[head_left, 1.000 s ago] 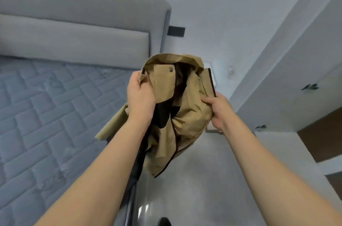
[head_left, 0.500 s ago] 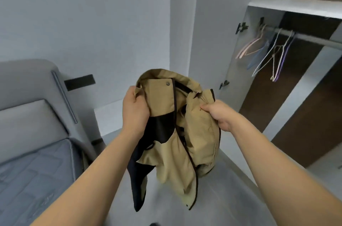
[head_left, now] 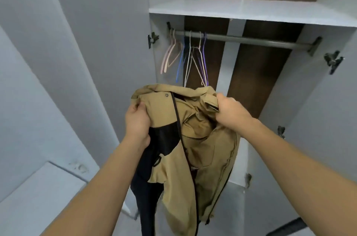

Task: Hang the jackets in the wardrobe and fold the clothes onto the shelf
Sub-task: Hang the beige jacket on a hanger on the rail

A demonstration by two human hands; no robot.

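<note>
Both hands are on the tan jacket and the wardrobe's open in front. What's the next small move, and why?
Probably free the right hand and reach for one of the empty hangers on the rail. The tan jacket, which both hands grip at the collar, has no hanger; the left hand can keep holding it.

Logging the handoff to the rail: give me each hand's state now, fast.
Left hand: fingers curled, gripping the tan jacket at its collar edge.
Right hand: fingers curled, gripping the same jacket's other side.

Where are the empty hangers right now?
The hangers hang bunched at the left end of the wardrobe rail, under the white shelf, just above the tan jacket.
</note>
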